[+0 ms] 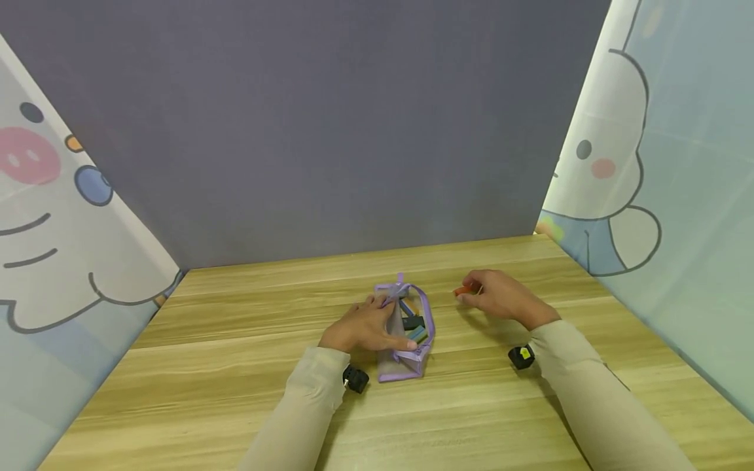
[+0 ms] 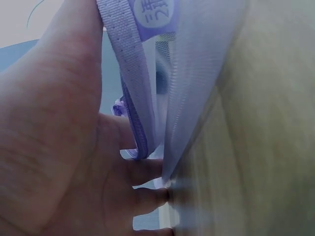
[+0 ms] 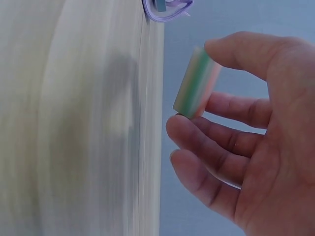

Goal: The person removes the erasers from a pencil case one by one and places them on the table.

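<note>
A purple-trimmed mesh zip pouch [image 1: 391, 367] lies on the table with its mouth apart. Inside show a black block [image 1: 413, 322], a green-and-teal block [image 1: 417, 334] and a blue-and-orange piece [image 1: 408, 306]. My left hand [image 1: 368, 325] rests spread along the pouch's left side, thumb stretched across its near end. In the left wrist view its fingers [image 2: 147, 199] lie straight against the mesh, tips right at the tabletop. To the right of the pouch, my right hand [image 1: 499, 296] pinches a small striped block [image 3: 196, 82] between thumb and fingers; it looks orange-red from the head view.
The wood-grain table [image 1: 235, 366] runs back to a grey panel [image 1: 353, 131]. Printed cartoon cloths [image 1: 677, 163] hang at both sides. Each wrist carries a small black camera [image 1: 356, 379]. A purple strap loops along the pouch's right edge.
</note>
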`<act>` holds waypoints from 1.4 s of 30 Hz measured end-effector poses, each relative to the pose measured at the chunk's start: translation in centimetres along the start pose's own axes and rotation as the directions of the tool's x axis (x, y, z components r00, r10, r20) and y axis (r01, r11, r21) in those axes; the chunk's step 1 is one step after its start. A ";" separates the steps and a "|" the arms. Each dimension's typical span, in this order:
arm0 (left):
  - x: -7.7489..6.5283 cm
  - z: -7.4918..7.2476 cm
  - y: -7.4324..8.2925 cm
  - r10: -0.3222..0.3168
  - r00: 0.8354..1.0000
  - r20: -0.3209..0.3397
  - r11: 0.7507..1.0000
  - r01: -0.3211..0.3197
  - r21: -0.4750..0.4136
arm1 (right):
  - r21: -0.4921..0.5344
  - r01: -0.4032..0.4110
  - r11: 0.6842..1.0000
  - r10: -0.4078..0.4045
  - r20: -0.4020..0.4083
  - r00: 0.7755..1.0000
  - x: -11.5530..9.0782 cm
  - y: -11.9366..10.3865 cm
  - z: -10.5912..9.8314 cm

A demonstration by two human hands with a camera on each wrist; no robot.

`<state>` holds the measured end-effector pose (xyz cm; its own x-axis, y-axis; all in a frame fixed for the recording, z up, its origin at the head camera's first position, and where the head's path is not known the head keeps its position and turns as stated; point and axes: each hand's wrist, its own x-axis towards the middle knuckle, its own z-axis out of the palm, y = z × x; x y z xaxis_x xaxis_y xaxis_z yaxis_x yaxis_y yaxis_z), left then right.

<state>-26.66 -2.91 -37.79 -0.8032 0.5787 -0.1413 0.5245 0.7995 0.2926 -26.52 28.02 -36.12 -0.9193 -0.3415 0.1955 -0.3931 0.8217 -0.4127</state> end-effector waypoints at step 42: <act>-0.6 0.2 0.3 -0.082 0.996 0.028 0.997 0.082 -0.012 | -0.027 -0.066 0.997 0.066 0.011 0.998 -0.4 1.5 -0.5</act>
<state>-25.96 -2.94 -37.81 -0.8353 0.5156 -0.1910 0.4534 0.8424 0.2913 -26.71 29.63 -36.43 -0.9434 -0.2915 0.1579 -0.3310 0.8545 -0.4003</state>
